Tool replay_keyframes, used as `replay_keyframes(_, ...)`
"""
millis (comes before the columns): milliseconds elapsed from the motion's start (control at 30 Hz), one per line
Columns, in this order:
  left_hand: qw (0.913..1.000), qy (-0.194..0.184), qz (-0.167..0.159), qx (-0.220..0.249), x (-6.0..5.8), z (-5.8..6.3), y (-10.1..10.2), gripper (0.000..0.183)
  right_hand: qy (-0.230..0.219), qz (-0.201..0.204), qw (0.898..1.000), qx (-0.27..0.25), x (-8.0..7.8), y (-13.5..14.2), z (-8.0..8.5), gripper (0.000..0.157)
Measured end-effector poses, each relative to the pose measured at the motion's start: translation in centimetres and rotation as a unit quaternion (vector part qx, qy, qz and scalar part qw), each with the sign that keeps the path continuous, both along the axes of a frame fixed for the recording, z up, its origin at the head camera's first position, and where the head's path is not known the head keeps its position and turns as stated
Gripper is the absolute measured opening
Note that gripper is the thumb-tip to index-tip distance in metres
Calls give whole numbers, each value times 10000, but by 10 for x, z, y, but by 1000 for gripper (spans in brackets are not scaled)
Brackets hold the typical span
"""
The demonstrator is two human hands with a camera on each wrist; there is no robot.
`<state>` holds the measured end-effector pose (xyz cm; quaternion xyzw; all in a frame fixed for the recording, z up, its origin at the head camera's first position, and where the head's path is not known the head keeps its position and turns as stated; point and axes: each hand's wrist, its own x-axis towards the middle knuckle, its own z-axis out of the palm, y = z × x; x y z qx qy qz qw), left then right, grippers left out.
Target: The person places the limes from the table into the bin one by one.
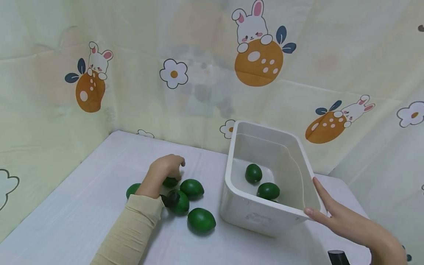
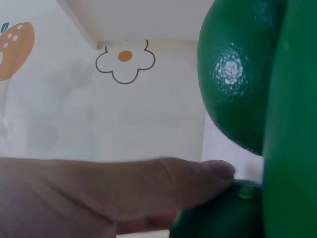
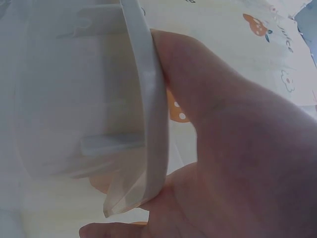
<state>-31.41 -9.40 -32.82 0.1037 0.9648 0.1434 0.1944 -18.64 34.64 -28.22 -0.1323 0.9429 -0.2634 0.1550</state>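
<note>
Five green fruits [image 1: 201, 221] lay clustered on the white table [image 1: 76, 221], left of its middle. Left hand [image 1: 166, 168]: arched over one fruit [image 1: 170, 182], its thumb against it; whether the fingers closed round it could not be told. Left wrist [image 1: 150, 186]: partly hid the leftmost fruit [image 1: 132, 189]; a black device [image 1: 171, 198] there overlapped another. White bin [image 1: 248, 219], one: stood right of the cluster, near the table's back edge, its wall between the cluster and two more fruits [image 1: 268, 191] inside. Right hand [image 1: 344, 219]: thumb and forefinger spread wide, touching the bin's rim [image 1: 279, 207] at its near right corner. Patterned curtain [image 1: 198, 36], one: hung behind the table's back edge.
</note>
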Motion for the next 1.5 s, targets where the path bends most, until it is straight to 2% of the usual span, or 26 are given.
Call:
replay_keyframes(233, 9967, 675, -307, 342, -7, -4, 1, 34, 8, -62, 10000, -13, 0, 0, -1, 86)
replay_keyframes(367, 9984, 442, -187, 294, -4, -2, 0, 28, 26, -9, 10000, -75, -1, 2, -2, 86)
replay_keyframes(433, 9993, 267, -2, 247, -3, -1, -1, 28, -38, 0, 9999, -132, -2, 3, -2, 86)
replay_keyframes(633, 9990, -108, 422, 67, 0, 0, -4, 36, -181, -14, 9996, -202, -2, 2, 1, 86)
replay_keyframes(833, 9973, -465, 495, 273, 0, -1, -3, 34, -205, -4, 9996, -172, -1, 2, 0, 85)
replay_keyframes(967, 9976, -431, 465, 283, -1, -1, -3, 32, -123, -10, 9999, -96, -1, 1, -1, 85)
replay_keyframes(1200, 9988, -136, 345, 323, -1, -1, -3, 35, -66, -38, 10000, -62, -1, 0, 0, 86)
replay_keyframes(1367, 9992, -131, 154, 341, -1, -1, -3, 40, -25, -7, 10000, -50, -1, 0, 0, 86)
replay_keyframes(1500, 9996, -133, 147, 198, -2, -2, -2, 44, -46, -37, 10000, -26, -2, 1, 0, 85)
